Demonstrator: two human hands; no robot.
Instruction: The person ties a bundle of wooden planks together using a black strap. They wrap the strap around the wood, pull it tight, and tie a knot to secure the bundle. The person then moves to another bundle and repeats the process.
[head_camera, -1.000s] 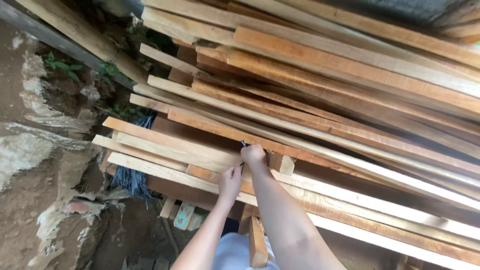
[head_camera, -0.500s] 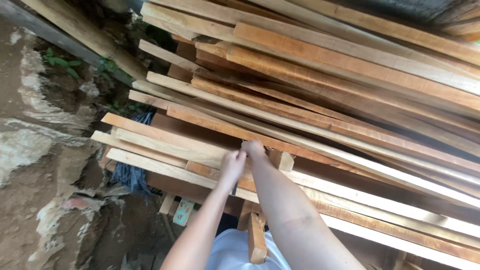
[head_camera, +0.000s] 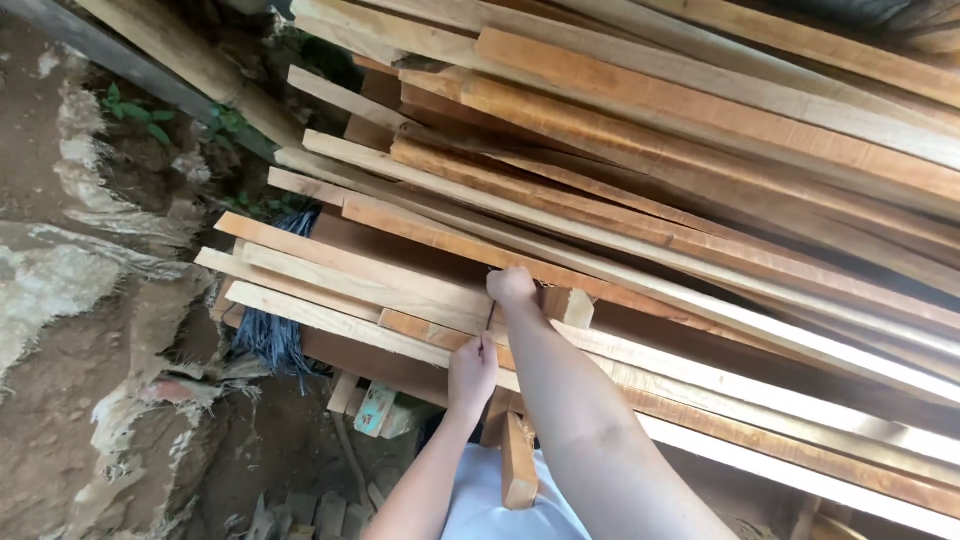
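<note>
Both hands work at the plank stack. The right hand pinches a thin dark cord against a pale plank; the left hand, just below, closes on its lower end. The cord looks light and limp; the planks look stiff and heavy.

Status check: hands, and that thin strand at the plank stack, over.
Right hand and left hand pinch a thin dark strand against the plank stack. Nothing blocking.

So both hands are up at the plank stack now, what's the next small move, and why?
Probably hold the thin dark line taut between the right hand and left hand across the pale plank: it already runs straight between them over the plank's face.
</note>
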